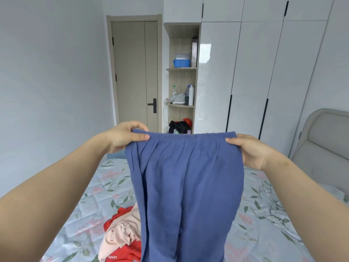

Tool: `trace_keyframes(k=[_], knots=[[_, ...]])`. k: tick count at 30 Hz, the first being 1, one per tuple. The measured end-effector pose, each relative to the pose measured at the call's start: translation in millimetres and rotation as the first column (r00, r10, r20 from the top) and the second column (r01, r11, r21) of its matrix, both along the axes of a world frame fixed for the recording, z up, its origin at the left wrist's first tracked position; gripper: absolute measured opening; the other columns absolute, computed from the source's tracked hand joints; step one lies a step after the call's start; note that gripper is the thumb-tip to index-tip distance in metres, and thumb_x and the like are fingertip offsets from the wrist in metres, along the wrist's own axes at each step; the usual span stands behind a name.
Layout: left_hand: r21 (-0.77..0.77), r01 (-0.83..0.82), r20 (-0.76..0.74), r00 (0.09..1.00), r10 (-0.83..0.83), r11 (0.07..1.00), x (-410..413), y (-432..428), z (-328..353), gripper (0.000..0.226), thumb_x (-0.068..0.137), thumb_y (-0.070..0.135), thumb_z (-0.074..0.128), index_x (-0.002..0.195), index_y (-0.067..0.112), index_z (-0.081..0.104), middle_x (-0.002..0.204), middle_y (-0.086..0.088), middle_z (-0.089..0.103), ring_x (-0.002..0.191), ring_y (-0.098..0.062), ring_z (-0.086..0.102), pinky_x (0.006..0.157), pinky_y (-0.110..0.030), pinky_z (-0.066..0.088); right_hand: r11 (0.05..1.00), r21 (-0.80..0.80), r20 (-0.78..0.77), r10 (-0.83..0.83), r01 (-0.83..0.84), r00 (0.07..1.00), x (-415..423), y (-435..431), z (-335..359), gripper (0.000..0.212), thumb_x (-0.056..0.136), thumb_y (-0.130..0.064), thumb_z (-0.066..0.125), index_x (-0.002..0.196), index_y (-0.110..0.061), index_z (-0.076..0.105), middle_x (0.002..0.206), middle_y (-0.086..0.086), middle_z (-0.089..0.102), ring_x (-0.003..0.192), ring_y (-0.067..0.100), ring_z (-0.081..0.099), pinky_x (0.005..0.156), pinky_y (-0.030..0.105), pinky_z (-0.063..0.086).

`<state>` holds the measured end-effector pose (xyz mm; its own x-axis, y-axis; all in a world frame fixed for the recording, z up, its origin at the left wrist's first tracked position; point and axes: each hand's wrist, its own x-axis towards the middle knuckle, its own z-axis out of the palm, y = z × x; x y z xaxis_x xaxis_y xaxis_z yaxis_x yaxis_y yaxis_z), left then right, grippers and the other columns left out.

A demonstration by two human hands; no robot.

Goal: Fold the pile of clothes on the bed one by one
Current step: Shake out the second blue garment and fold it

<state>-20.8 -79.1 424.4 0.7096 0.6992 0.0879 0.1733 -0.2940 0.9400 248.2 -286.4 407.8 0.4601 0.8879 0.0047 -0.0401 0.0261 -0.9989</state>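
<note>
the left hand (124, 137) pinches one end of the elastic waistband of a pair of blue crinkled cotton trousers (186, 191), thumb laid across the front of the band, while the right hand (251, 150) grips the opposite end, fingers curled behind the cloth. the trousers hang upright between both outstretched arms, waistband stretched level, legs dropping out of view at the bottom edge. below and to the left, partly behind the hanging cloth, a pile of red and pale pink garments (122, 237) lies on the bed with a pale blue floral quilted cover (90, 201). a grey padded headboard (324, 146) stands at the right. beyond the bed are a beige door with a black handle (135, 72), a light wood open shelf unit (182, 80) holding a blue plastic box (181, 62) and bottles, and glossy white wardrobe doors (251, 72).
</note>
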Motion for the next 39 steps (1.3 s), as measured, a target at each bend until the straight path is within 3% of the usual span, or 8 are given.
trace_keyframes(k=[3, 7, 14, 19, 23, 30, 35, 39], knots=[[0.036, 0.055, -0.217, 0.975, -0.046, 0.998, -1, -7, -13, 0.011, 0.089, 0.006, 0.061, 0.083, 0.014, 0.059, 0.077, -0.003, 0.061, 0.064, -0.012, 0.062, 0.052, -0.02, 0.05, 0.998, -0.058, 0.078, -0.026, 0.031, 0.997, 0, -1, -10, 0.016, 0.095, -0.007, 0.053, 0.104, -0.018, 0.06, 0.091, 0.005, 0.067, 0.075, 0.017, 0.065, 0.064, 0.03, 0.054], [-0.093, 0.065, 0.047, 0.997, -0.061, 0.994, -3, -1, -14, 0.015, 0.09, 0.003, 0.056, 0.079, 0.013, 0.055, 0.073, -0.004, 0.064, 0.064, -0.014, 0.062, 0.054, -0.022, 0.053, 0.992, -0.062, 0.012, 0.111, -0.11, 0.994, 6, -12, -14, 0.013, 0.092, -0.006, 0.054, 0.098, -0.011, 0.065, 0.085, 0.005, 0.071, 0.068, 0.015, 0.069, 0.054, 0.023, 0.055], [-0.072, 0.02, 0.032, 0.999, -0.018, 0.997, -1, 1, -19, 0.013, 0.09, -0.002, 0.056, 0.081, 0.007, 0.055, 0.082, -0.011, 0.063, 0.068, -0.015, 0.065, 0.062, -0.021, 0.056, 0.994, -0.065, 0.094, -0.085, 0.091, 0.992, 11, -7, -20, 0.009, 0.086, -0.004, 0.065, 0.091, -0.011, 0.065, 0.085, 0.003, 0.067, 0.07, 0.013, 0.065, 0.057, 0.02, 0.053], [-0.326, 0.062, 0.356, 0.932, 0.062, 0.943, -1, 0, -19, 0.016, 0.087, -0.002, 0.053, 0.088, 0.012, 0.061, 0.074, -0.004, 0.07, 0.064, -0.012, 0.069, 0.058, -0.023, 0.057, 1.0, 0.009, 0.002, -0.015, 0.015, 1.0, 11, -11, -19, 0.01, 0.089, -0.004, 0.058, 0.094, -0.004, 0.067, 0.085, 0.008, 0.07, 0.074, 0.016, 0.067, 0.062, 0.021, 0.057], [-0.444, 0.03, 0.146, 0.989, 0.04, 0.895, 3, -7, -45, 0.015, 0.087, 0.009, 0.056, 0.083, 0.005, 0.07, 0.078, -0.009, 0.072, 0.065, -0.016, 0.071, 0.056, -0.026, 0.057, 0.999, 0.031, -0.156, 0.015, -0.011, 0.988, 8, -14, -32, 0.015, 0.094, -0.008, 0.051, 0.09, -0.007, 0.065, 0.075, 0.004, 0.072, 0.064, 0.013, 0.069, 0.058, 0.023, 0.057], [-0.57, -0.175, 0.06, 0.965, 0.254, 0.803, 33, -24, -80, 0.028, 0.1, 0.002, 0.037, 0.079, -0.002, 0.054, 0.053, -0.009, 0.066, 0.046, -0.015, 0.065, 0.041, -0.023, 0.052, 0.976, -0.117, -0.174, -0.201, 0.182, 0.964, 0, -6, -67, 0.003, 0.088, 0.002, 0.06, 0.087, 0.004, 0.063, 0.072, 0.012, 0.069, 0.06, 0.018, 0.066, 0.049, 0.024, 0.055], [-0.425, -0.322, 0.127, 0.904, 0.408, 0.846, 78, -52, -104, 0.037, 0.092, -0.011, 0.036, 0.061, 0.009, 0.041, 0.061, -0.009, 0.045, 0.059, -0.02, 0.043, 0.052, -0.024, 0.035, 0.952, -0.044, -0.183, -0.307, 0.304, 0.934, -31, 12, -74, 0.012, 0.086, 0.006, 0.061, 0.077, -0.002, 0.061, 0.073, 0.011, 0.063, 0.063, 0.018, 0.06, 0.047, 0.019, 0.053], [-0.309, -0.338, 0.15, 0.906, 0.396, 0.889, 103, -78, -119, 0.014, 0.093, 0.0, 0.044, 0.081, 0.006, 0.049, 0.079, -0.009, 0.047, 0.077, -0.02, 0.043, 0.056, -0.024, 0.032, 0.972, 0.006, -0.136, -0.23, 0.233, 0.964, -61, 21, -79, 0.014, 0.087, 0.005, 0.061, 0.078, -0.005, 0.062, 0.076, 0.009, 0.063, 0.068, 0.017, 0.06, 0.064, 0.025, 0.054]])
